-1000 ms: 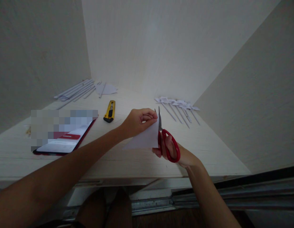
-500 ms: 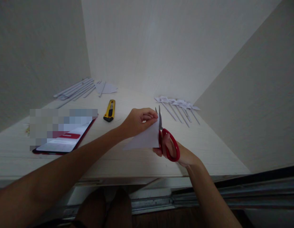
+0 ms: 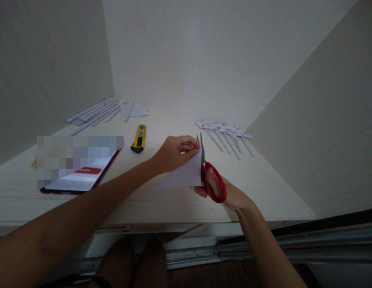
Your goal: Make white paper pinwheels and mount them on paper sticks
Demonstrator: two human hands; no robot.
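Between its fingertips my left hand pinches the top corner of a triangular white sheet of paper. My right hand grips red-handled scissors, thumb and fingers in the loops. The blades point up and away, slightly parted, along the paper's right edge close to my left fingertips. Whether the blades are cutting into the paper I cannot tell. Left of my left hand, a yellow box cutter lies on the table.
A tablet with a partly blurred screen lies at the left. Rolled paper sticks and a flat paper piece are at the back left. Several sticks with folded paper tops rest at the back right. Walls rise behind the white table.
Almost nothing differs. The scissors and my right hand have shifted very slightly, and the blades stand at nearly the same opening beside the paper.
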